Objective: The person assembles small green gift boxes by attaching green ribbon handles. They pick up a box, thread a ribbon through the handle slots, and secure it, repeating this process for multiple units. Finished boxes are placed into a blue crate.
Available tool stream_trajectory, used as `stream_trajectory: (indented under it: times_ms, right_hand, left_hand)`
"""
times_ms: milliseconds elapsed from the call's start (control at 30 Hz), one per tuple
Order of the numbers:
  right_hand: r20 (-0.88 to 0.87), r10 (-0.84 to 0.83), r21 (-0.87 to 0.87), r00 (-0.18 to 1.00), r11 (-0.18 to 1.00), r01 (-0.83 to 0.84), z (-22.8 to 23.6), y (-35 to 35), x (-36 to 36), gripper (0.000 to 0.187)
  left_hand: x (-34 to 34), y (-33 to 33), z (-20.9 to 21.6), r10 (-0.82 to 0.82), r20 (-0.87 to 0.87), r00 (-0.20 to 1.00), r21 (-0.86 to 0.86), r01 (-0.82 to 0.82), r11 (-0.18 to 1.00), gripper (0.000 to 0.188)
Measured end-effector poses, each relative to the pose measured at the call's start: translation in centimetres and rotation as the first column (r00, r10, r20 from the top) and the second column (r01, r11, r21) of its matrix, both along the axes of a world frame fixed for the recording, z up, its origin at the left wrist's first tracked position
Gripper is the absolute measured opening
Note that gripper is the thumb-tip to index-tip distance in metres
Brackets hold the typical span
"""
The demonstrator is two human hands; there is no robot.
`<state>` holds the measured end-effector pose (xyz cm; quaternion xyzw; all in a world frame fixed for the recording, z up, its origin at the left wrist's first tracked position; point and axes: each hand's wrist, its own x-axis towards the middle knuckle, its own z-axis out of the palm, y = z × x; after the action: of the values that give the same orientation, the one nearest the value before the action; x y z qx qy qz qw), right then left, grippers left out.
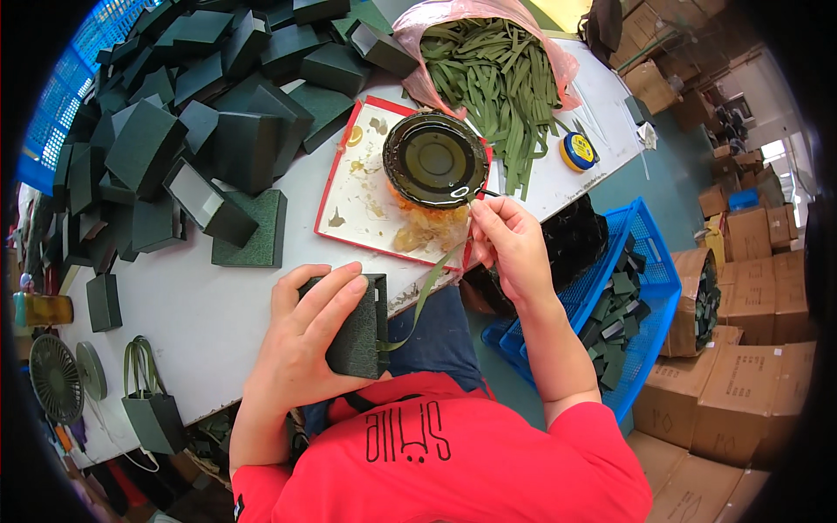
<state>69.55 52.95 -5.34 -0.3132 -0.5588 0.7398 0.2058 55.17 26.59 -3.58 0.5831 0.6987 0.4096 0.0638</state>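
My left hand (305,327) is wrapped round a small dark green box (362,336) at the table's front edge. From the box's right side a flat green ribbon (425,301) curves up to my right hand (513,248). Thumb and fingers there pinch the ribbon's other end beside the rim of a black round dish (405,187). The dish holds a shiny brownish liquid and rests on stained yellowish lumps. Beneath it lies a white board with red edges (344,209), smeared with residue. Whether the ribbon's tip touches the dish is too small to tell.
Dark green boxes (248,144) are heaped at the far left. A pink plastic bag (549,52) spills green ribbons (488,78) behind the dish. A yellow-and-blue round tin (578,151) stands right. Blue crates (658,322) and cartons (754,301) fill the right. A fan (57,375) sits left.
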Motion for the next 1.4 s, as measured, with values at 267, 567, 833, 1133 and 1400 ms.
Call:
stream_trajectory:
  times_ms: [267,567,833,1133,1400]
  right_hand:
    - [0.032,-0.016,-0.025,0.999,1.0,0.016,-0.4,0.1,-0.8,0.019]
    - [-0.011,-0.037,-0.123,0.999,0.992,0.035,-0.7,0.4,-0.5,0.019]
    - [-0.02,0.028,-0.048,0.999,0.998,-0.029,1.4,-1.7,1.4,0.015]
    - [0.078,0.482,-0.154,0.873,0.87,-0.468,3.4,-5.9,0.8,0.015]
    - [0.093,0.547,-0.128,0.832,0.835,-0.535,3.2,-6.7,-0.4,0.015]
  left_hand:
    - [-0.2,-0.2,0.0,-0.021,-0.036,0.999,-0.026,0.02,0.999,0.111]
    - [-0.1,0.0,0.1,-0.01,-0.021,1.0,-0.03,0.009,1.0,0.106]
    - [-0.5,-0.2,-0.1,0.003,0.014,1.0,0.024,-0.004,1.0,0.103]
    - [-1.0,-0.1,0.2,-0.123,0.057,0.991,0.034,0.122,0.992,0.125]
    - [-0.9,0.0,0.2,-0.128,0.059,0.99,0.053,0.125,0.991,0.125]
